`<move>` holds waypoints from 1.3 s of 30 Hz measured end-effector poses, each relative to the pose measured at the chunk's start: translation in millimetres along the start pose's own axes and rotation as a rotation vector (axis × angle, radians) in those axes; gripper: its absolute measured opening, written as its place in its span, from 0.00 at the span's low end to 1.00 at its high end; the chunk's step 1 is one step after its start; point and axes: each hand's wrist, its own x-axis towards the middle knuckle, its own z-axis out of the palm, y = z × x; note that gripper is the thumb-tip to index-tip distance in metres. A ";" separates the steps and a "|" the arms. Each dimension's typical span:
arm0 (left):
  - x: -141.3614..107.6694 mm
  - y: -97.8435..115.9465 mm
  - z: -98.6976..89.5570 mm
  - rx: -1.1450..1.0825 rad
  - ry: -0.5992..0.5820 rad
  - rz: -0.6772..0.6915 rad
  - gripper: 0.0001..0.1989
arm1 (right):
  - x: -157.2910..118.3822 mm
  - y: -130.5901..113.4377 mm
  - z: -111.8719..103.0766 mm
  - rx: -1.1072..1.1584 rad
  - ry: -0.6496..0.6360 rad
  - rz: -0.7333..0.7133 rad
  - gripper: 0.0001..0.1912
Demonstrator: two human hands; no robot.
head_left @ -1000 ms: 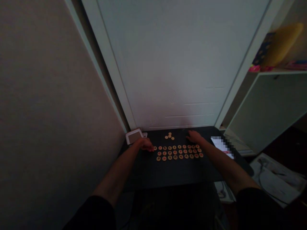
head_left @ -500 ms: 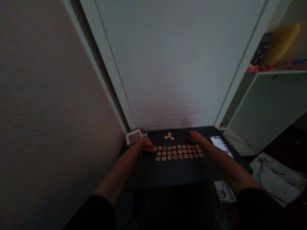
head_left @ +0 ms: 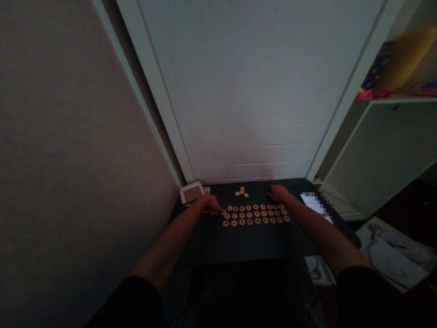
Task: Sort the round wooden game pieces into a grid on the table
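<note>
Three rows of round wooden pieces with red or dark marks (head_left: 250,214) lie on the dark table (head_left: 259,243). My left hand (head_left: 212,204) is at the left end of the rows, its fingertips touching a round piece (head_left: 224,212) there. The fingers look curled, and whether they grip the piece is too small to tell. Behind the rows, a small group of plain-faced round pieces (head_left: 242,192) sits on the table. My right hand (head_left: 276,192) rests on the table behind the right end of the rows; its fingers are dark and hard to make out.
A white-rimmed box (head_left: 191,192) stands at the table's back left corner. White paper (head_left: 314,206) lies on the right side. A pale door panel (head_left: 252,91) rises behind the table. Shelving with a yellow item (head_left: 406,59) is at the right, above boxes with cables (head_left: 392,255).
The piece at my left fingertips has shifted slightly toward the middle row, and my left hand has turned a little with it. My right hand has barely moved. The view has shifted slightly.
</note>
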 end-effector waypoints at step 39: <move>-29.3 9.0 3.5 0.020 -0.077 -0.097 0.34 | -3.6 0.3 -2.8 -0.010 0.006 0.040 0.20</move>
